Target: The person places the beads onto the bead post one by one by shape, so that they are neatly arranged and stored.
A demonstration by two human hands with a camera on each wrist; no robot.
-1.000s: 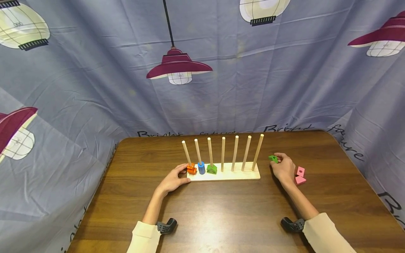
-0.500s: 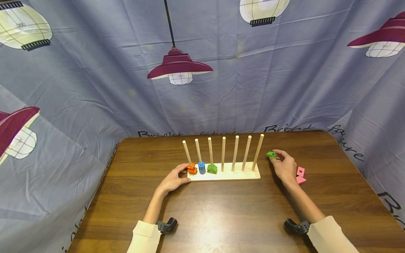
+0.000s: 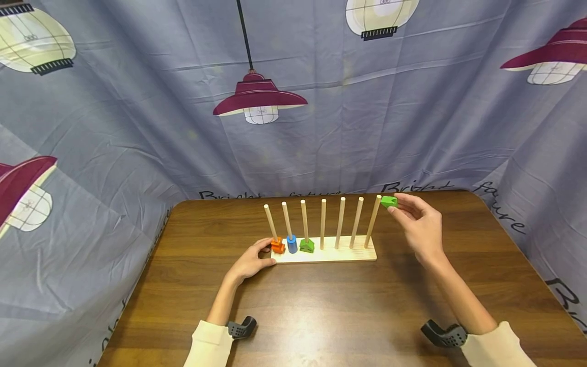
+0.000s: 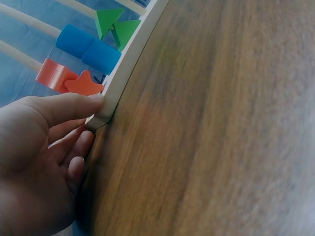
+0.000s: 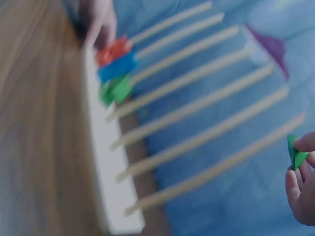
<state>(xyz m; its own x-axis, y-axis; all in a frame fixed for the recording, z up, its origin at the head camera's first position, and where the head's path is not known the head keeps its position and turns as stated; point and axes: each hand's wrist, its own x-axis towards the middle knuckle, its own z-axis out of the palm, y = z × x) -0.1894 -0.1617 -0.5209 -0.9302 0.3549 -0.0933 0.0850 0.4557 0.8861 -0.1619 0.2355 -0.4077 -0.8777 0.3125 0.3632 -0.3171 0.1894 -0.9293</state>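
A pale wooden peg board (image 3: 344, 255) with a row of upright pegs stands on the table. My left hand (image 3: 250, 261) holds its left end, thumb on the front edge in the left wrist view. On the first three pegs from the left sit orange star blocks (image 4: 84, 83), blue cylinder blocks (image 4: 101, 56) and green triangle blocks (image 4: 125, 33). My right hand (image 3: 424, 227) pinches another green triangle block (image 3: 389, 201) between thumb and fingers, raised close beside the top of the rightmost peg (image 3: 373, 219). In the right wrist view that block (image 5: 296, 151) is just past the peg's tip.
The brown wooden table (image 3: 316, 306) ends at a grey-blue curtain (image 3: 321, 142) printed with lamps. Black wrist devices (image 3: 242, 328) sit at both sleeves. The right hand and forearm hide the spot where pink blocks lay.
My right hand has lifted the green triangle block from low right of the board up to the rightmost peg's top. The pink blocks have become hidden. My left hand has stayed put.
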